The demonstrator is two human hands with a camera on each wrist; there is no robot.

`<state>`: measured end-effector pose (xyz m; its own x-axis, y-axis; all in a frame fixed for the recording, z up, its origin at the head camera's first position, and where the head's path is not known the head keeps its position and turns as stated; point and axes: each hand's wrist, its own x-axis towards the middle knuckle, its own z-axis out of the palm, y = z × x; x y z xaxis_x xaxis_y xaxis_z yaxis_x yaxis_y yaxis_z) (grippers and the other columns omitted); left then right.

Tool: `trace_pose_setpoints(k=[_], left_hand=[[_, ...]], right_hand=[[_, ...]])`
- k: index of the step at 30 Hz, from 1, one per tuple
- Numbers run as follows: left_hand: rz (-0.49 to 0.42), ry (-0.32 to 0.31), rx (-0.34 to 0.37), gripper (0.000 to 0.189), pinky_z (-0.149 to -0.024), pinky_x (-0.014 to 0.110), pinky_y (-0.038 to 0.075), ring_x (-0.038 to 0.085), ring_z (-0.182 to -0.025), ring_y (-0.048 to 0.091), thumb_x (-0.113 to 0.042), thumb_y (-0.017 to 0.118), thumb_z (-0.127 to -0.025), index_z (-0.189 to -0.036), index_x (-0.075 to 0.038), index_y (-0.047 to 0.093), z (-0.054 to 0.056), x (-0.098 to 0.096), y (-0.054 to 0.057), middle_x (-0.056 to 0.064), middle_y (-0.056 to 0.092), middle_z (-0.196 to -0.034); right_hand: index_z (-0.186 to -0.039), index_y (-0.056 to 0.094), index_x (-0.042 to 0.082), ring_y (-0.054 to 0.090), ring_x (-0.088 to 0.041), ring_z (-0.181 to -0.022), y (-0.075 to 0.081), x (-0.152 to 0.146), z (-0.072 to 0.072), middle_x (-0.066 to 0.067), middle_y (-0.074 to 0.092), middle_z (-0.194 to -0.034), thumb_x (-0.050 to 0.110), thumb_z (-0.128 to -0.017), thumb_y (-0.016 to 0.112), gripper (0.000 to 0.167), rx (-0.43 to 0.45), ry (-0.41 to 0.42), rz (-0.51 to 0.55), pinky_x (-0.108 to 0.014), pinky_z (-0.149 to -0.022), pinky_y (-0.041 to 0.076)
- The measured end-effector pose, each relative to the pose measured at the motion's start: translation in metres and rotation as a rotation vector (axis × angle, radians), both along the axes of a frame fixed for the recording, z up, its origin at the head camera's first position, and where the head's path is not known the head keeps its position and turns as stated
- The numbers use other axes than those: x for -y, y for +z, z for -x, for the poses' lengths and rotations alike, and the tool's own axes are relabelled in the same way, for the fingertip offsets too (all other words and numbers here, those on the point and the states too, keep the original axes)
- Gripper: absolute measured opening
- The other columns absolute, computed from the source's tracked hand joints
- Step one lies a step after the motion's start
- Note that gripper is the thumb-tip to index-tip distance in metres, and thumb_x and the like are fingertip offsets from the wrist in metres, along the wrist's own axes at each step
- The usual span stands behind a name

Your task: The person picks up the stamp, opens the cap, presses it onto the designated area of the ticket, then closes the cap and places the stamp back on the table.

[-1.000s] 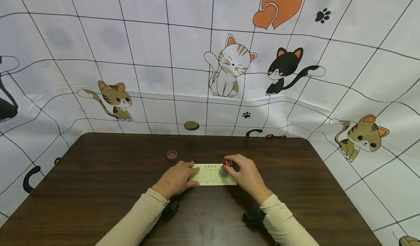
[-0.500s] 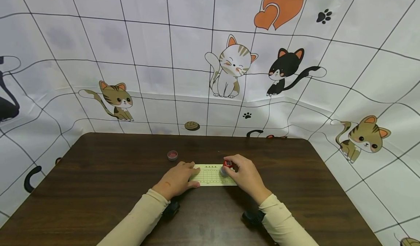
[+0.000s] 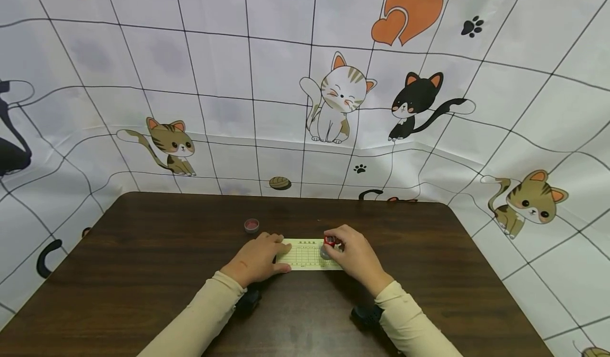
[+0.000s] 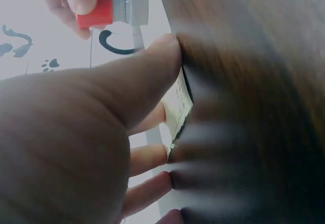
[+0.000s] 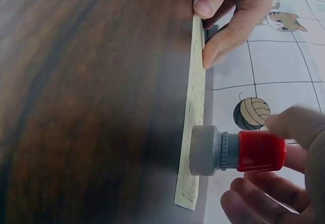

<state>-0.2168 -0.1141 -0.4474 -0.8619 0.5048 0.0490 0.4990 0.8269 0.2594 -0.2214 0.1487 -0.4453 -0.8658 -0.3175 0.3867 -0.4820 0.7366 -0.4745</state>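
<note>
A pale yellow printed form (image 3: 305, 255) with a ruled grid lies on the dark wooden table (image 3: 157, 261). My left hand (image 3: 254, 260) rests on its left end, the thumb at the near edge and the fingers spread towards the far edge. Over the form's right part, my right hand (image 3: 358, 255) holds a stamp (image 5: 233, 150) by its red handle, between thumb and fingers. The stamp is upright, and its grey round base appears to touch the paper in the right wrist view. Its underside is hidden. In the left wrist view, the stamp (image 4: 114, 11) shows beyond my left thumb.
A small round cap (image 3: 251, 225) with a reddish inside lies behind my left hand. Dark devices (image 3: 364, 315) sit under both wrists. A white curtain (image 3: 267, 71) with cat prints hangs behind the table's far edge.
The stamp has shifted very slightly towards the near side of the form. My left hand keeps its place on the paper. The head view has drifted a little.
</note>
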Motion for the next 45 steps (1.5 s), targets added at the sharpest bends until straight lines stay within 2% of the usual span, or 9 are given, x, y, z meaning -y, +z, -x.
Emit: trace_pose_setpoints(k=[6,9,12,14,19,25,31,38,45], left_hand=[[-0.020,-0.011,-0.020,0.056,-0.100,0.050,0.051,0.034,-0.122,0.057,-0.045,0.079,-0.089,-0.133,-0.010,0.071,0.003,0.002,-0.002,0.013,0.063,-0.136],[-0.033,-0.027,-0.050,0.054,-0.100,0.050,0.051,0.034,-0.118,0.059,-0.042,0.081,-0.087,-0.129,-0.009,0.074,0.003,0.002,-0.002,0.012,0.065,-0.129],[-0.049,-0.036,-0.063,0.053,-0.105,0.050,0.049,0.033,-0.122,0.059,-0.041,0.082,-0.087,-0.128,-0.008,0.074,0.003,0.003,-0.004,0.012,0.066,-0.127],[-0.065,-0.033,-0.047,0.054,-0.107,0.050,0.048,0.033,-0.125,0.058,-0.040,0.082,-0.088,-0.130,-0.007,0.072,0.004,0.003,-0.004,0.013,0.065,-0.130],[-0.086,0.010,0.050,0.061,-0.111,0.052,0.044,0.035,-0.138,0.050,-0.040,0.080,-0.090,-0.141,-0.010,0.064,0.005,0.001,-0.003,0.017,0.055,-0.148],[-0.083,-0.006,0.089,0.055,-0.119,0.053,0.035,0.039,-0.146,0.043,-0.038,0.078,-0.092,-0.138,-0.009,0.068,0.005,-0.001,0.002,0.018,0.052,-0.153],[-0.065,-0.040,0.093,0.055,-0.120,0.052,0.035,0.040,-0.144,0.045,-0.034,0.078,-0.092,-0.137,-0.006,0.067,0.006,-0.002,0.007,0.020,0.055,-0.149],[-0.064,-0.032,0.105,0.055,-0.120,0.051,0.034,0.040,-0.145,0.044,-0.034,0.078,-0.092,-0.138,-0.005,0.067,0.007,-0.002,0.003,0.021,0.055,-0.149],[-0.069,-0.013,0.107,0.055,-0.120,0.052,0.034,0.039,-0.145,0.044,-0.034,0.078,-0.092,-0.138,-0.006,0.067,0.006,-0.003,0.003,0.020,0.054,-0.150]], right_hand=[[-0.123,0.074,0.005,0.064,-0.018,-0.084,-0.001,0.000,-0.001,0.000,0.070,-0.102,0.016,-0.092,0.080,0.034,0.039,-0.004,0.021,-0.033,-0.072,0.055],[-0.118,0.074,0.005,0.065,-0.015,-0.085,-0.001,0.002,0.000,-0.001,0.071,-0.102,0.014,-0.090,0.082,0.030,0.074,-0.021,0.060,-0.035,-0.076,0.058],[-0.110,0.074,0.007,0.065,-0.012,-0.083,-0.001,0.002,0.001,0.000,0.071,-0.099,0.012,-0.088,0.083,0.024,0.094,-0.039,0.089,-0.035,-0.076,0.059],[-0.106,0.075,0.009,0.065,-0.011,-0.082,0.000,0.002,0.001,0.000,0.072,-0.096,0.011,-0.087,0.084,0.021,0.100,-0.042,0.099,-0.035,-0.075,0.059],[-0.104,0.076,0.010,0.064,-0.009,-0.080,0.005,0.001,0.002,0.002,0.072,-0.094,0.013,-0.087,0.085,0.020,0.125,-0.045,0.106,-0.031,-0.072,0.057],[-0.107,0.071,0.009,0.068,-0.010,-0.080,0.003,-0.001,0.004,-0.001,0.073,-0.097,0.009,-0.088,0.084,0.023,0.174,-0.036,0.156,-0.030,-0.072,0.059],[-0.102,0.071,0.010,0.068,-0.010,-0.079,0.001,-0.002,0.005,0.000,0.072,-0.095,0.007,-0.088,0.083,0.019,0.163,-0.009,0.152,-0.029,-0.071,0.059],[-0.097,0.072,0.012,0.059,-0.008,-0.075,0.001,0.000,0.004,0.004,0.069,-0.089,0.008,-0.087,0.084,0.016,0.103,0.015,0.085,-0.026,-0.067,0.053],[-0.104,0.066,0.015,0.067,-0.010,-0.081,0.000,0.000,0.004,0.004,0.071,-0.093,0.011,-0.089,0.083,0.024,0.103,-0.013,0.055,-0.033,-0.075,0.059]])
